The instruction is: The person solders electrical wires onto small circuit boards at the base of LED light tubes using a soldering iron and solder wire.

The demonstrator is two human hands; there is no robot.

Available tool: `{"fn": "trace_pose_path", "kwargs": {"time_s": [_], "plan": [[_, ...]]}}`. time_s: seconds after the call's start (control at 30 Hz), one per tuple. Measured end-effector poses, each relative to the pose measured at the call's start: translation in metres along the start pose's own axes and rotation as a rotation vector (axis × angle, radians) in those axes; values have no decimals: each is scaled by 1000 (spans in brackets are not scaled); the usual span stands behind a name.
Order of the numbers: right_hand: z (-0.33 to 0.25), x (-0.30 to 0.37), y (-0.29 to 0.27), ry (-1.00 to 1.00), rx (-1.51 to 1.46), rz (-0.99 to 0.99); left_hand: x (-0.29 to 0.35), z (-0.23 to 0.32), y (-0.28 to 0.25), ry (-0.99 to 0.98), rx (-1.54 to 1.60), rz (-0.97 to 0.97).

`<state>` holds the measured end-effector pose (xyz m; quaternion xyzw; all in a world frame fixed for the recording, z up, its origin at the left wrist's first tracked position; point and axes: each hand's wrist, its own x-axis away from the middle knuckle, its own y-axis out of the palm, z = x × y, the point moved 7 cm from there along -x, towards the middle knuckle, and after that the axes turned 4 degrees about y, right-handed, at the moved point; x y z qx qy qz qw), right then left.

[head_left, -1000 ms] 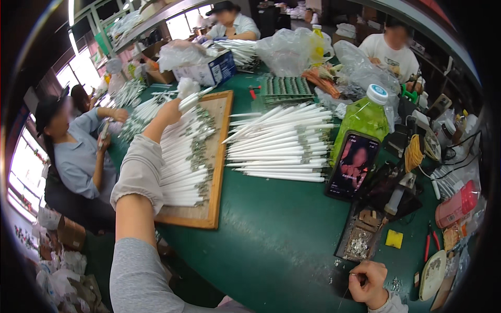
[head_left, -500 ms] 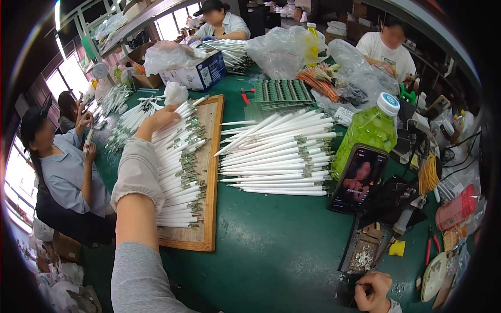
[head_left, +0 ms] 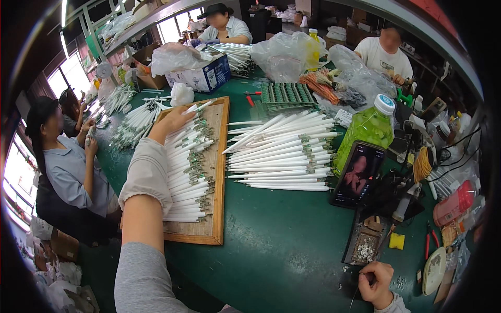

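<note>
My left hand reaches to the far end of a wooden-framed tray, its fingers closed on a white pen-shaped tube. Below it in the tray lies a row of similar white tubes, with small green circuit boards at their right ends. Another stack of white tubes rests on the green table beside the tray. At the lower right my right hand is closed near the table edge, with a thin wire trailing from its fingers.
Green circuit board panels and red-handled pliers lie beyond the stacks. A bottle of green liquid stands behind a propped phone. Nearer are a soldering station tray and a yellow sponge. Several people sit around the table.
My left hand has shifted slightly at the tray's far end, and the tube at its fingertips lies at a flatter angle. My right hand stays closed in nearly the same place. The view has moved a little.
</note>
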<state>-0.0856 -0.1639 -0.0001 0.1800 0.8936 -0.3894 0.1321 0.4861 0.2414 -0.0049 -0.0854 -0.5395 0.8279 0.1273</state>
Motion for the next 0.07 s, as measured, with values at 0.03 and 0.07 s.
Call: {"fn": "trace_pose_path", "kwargs": {"time_s": [0.03,0.07], "plan": [[2,0,1,8,-17,-26,-6,-2,0,47,-74,19],[5,0,1,21,-32,-51,-9,2,1,87,-62,38]]}}
